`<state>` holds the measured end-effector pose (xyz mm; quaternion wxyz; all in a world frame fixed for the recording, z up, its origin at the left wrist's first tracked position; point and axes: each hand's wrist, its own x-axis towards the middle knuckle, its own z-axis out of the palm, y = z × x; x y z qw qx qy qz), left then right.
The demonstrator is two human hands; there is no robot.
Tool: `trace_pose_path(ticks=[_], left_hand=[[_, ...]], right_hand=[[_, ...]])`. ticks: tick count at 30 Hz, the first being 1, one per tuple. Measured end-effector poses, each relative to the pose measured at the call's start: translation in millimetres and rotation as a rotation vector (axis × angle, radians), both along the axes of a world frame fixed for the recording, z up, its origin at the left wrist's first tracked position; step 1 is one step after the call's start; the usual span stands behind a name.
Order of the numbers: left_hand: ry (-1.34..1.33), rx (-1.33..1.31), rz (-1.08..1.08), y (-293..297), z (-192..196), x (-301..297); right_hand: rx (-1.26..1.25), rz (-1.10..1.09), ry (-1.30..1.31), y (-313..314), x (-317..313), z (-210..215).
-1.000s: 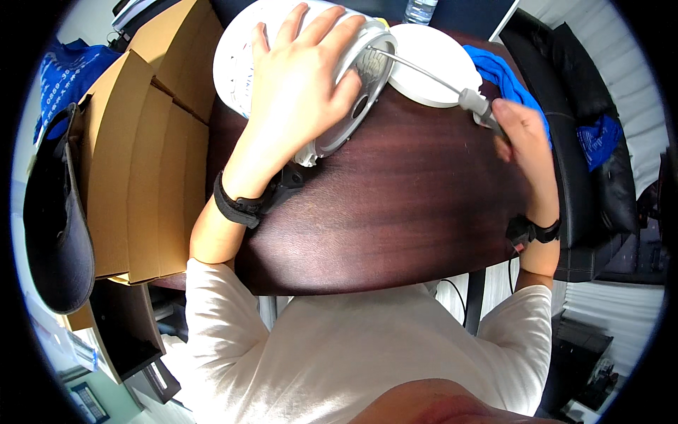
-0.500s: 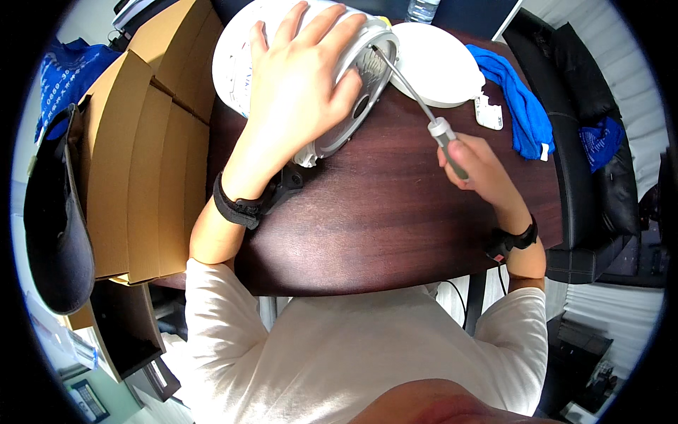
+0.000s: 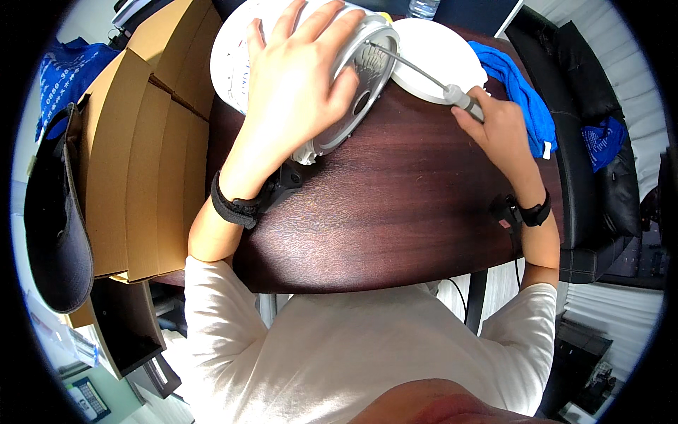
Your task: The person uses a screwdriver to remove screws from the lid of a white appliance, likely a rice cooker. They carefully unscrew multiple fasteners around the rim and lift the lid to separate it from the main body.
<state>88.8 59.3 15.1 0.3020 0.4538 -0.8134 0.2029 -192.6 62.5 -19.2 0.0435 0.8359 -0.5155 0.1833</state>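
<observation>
A white, drum-shaped appliance [image 3: 229, 63] lies tilted at the far left of the table, its grey perforated end [image 3: 367, 71] facing right. My left hand [image 3: 300, 74] rests over its side with fingers spread and the thumb near the grey rim. In my right hand [image 3: 498, 124] is a screwdriver [image 3: 459, 97], gripped by its grey handle. The long shaft points up and left, and its tip meets the upper part of the perforated end. Whether a screw sits under the tip is too small to tell.
A round white lid-like piece [image 3: 441, 60] lies beside the appliance. Right of it is a blue cloth [image 3: 526, 106]. A clear bottle [image 3: 422, 8] stands at the back. Cardboard boxes [image 3: 155, 177] and a dark cap [image 3: 56, 219] are at the left, a black sofa [image 3: 586, 141] at the right.
My right hand has moved up and right with the screwdriver, whose shaft now lies flatter. The tip stays at the perforated end. My left hand keeps its place.
</observation>
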Motion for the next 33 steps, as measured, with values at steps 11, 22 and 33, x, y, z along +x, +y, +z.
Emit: trace_pose_path(ticks=[11,22,33], left_hand=[[-0.011,-0.013,0.01,0,0,-2],[0.007,-0.022,0.009,1,2,-2],[0.028,0.019,0.019,3,3,-4]], right_hand=[[-0.631,0.056,0.244,4,-9,71],[0.558,0.029,-0.902,23,-19,7],[1.158,0.234,-1.419,45,18,-25]])
